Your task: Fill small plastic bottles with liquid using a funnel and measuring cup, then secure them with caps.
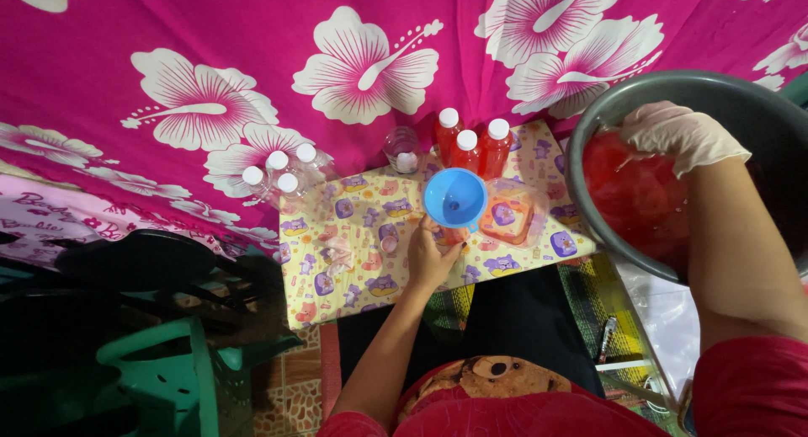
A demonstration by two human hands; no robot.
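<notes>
Head view: pink flowered cloth hangs behind the desk. I see my left hand closed round a bottle under the blue funnel. My gloved right hand, grip hidden, dips into the grey basin, right of the funnel.

Blue funnel, pink floral cloth
</notes>
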